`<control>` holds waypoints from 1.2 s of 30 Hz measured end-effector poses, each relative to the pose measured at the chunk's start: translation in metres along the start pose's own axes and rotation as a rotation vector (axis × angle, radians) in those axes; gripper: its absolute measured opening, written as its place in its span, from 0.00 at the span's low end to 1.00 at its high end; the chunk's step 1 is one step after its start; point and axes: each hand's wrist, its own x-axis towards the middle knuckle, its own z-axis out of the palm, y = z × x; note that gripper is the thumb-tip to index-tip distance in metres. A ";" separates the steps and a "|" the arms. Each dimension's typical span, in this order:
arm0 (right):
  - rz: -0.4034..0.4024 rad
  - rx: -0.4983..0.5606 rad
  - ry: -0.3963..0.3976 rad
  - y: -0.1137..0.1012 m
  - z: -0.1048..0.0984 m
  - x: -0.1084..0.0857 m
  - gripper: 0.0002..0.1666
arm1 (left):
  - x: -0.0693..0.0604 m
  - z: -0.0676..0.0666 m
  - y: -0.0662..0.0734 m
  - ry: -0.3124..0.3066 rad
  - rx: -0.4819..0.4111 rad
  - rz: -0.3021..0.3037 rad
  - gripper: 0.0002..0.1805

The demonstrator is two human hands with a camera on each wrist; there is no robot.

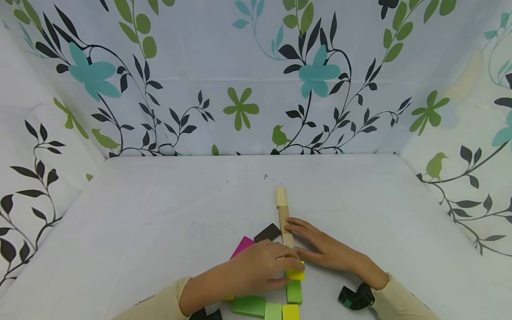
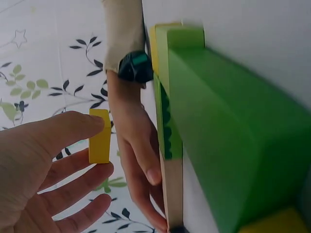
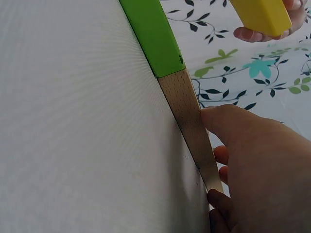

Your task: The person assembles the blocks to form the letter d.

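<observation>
My left hand (image 1: 254, 269) pinches a small yellow block (image 2: 99, 138) between thumb and fingers. The yellow block is raised above the row of blocks. My right hand (image 1: 332, 250) lies along the right side of a line of plain wooden blocks (image 1: 283, 218), its thumb and fingertips touching their side. A green block (image 3: 154, 41) adjoins the near end of the wooden line. Left of that line are a dark brown block (image 1: 267, 233) and a magenta block (image 1: 242, 245), the latter partly hidden by my left hand.
Closer to me lie a larger green block (image 1: 249, 306), a light green block (image 1: 273, 311) and another yellow block (image 1: 290, 312), forming part of a closed-looking outline. A white cloth (image 1: 160, 222) covers the table. Patterned fabric (image 1: 180, 66) hangs behind it.
</observation>
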 end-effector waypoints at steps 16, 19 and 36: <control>0.035 -0.008 0.008 -0.001 -0.002 0.001 0.31 | 0.007 0.015 0.037 -0.272 -0.125 0.070 0.12; 0.021 -0.010 0.010 -0.001 -0.001 0.001 0.31 | 0.006 0.019 0.039 -0.302 -0.128 0.080 0.11; 0.008 0.003 0.004 -0.002 -0.005 0.003 0.31 | 0.001 0.028 0.042 -0.253 0.154 0.124 0.08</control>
